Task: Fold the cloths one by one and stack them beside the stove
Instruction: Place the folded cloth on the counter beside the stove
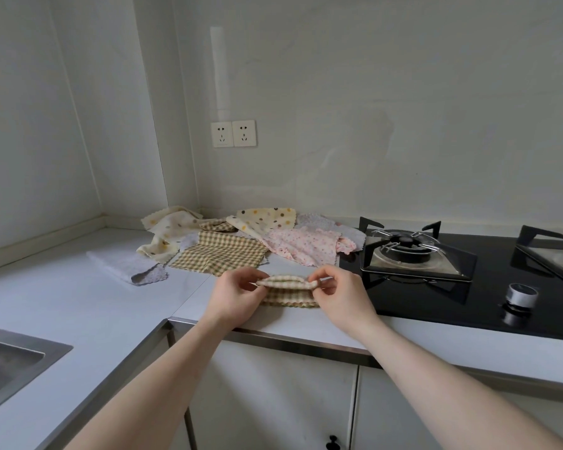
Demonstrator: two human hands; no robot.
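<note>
Checked cloth (286,292) pinched between both hands.

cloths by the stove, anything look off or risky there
Yes: the pink floral cloth and a grey cloth at the pile's right end lie against the stove, close to its left burner. Nothing looks spilled or damaged.

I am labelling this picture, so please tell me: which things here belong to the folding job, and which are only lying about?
Part of the job:
- checked cloth, pinched by left hand and right hand
- pile of unfolded cloths
- folded grey cloth
- stove

Lying about:
- wall sockets
- sink
</note>
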